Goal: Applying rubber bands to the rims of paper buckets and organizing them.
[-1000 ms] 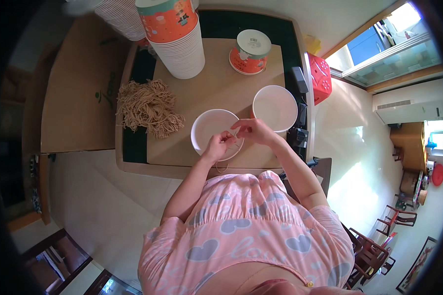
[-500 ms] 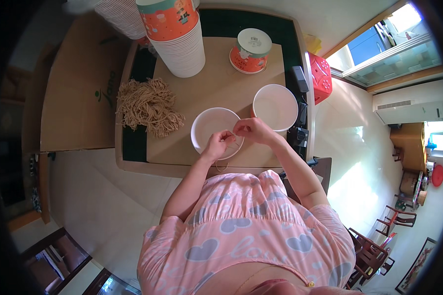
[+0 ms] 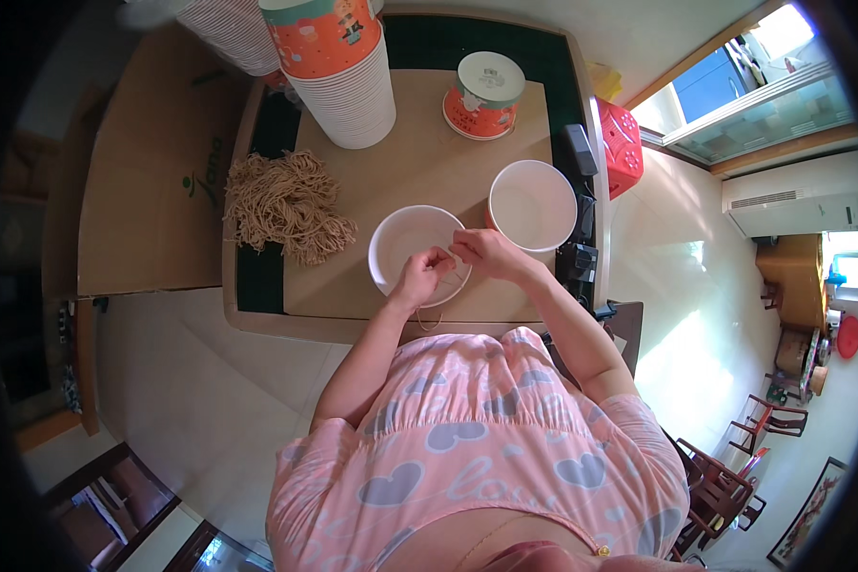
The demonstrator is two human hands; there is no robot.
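My left hand (image 3: 423, 275) and my right hand (image 3: 487, 254) are close together over the near right part of a white paper bucket (image 3: 391, 234). Fingertips of both hands are pinched on a thin tan cord (image 3: 430, 329). Part of the cord shows below the left fingers, and a loop of it hangs past the bucket's near rim. What the fingertips form with the cord is too small to make out. To the right stands a second open paper bucket (image 3: 534, 205), white inside with an orange outer wall.
A bundle of tan cords (image 3: 289, 205) lies at the left of the table. Behind it rises a tall stack of nested paper buckets (image 3: 341, 91). One upside-down bucket (image 3: 491, 78) stands at the back right. A large cardboard box (image 3: 153, 181) flanks the table's left side; black devices (image 3: 576, 262) line its right edge.
Both hands stay over the bucket, still pinching the cord, with only slight finger movement. The right hand's fingers have shifted a little toward the left. The buckets have not visibly moved on the table.
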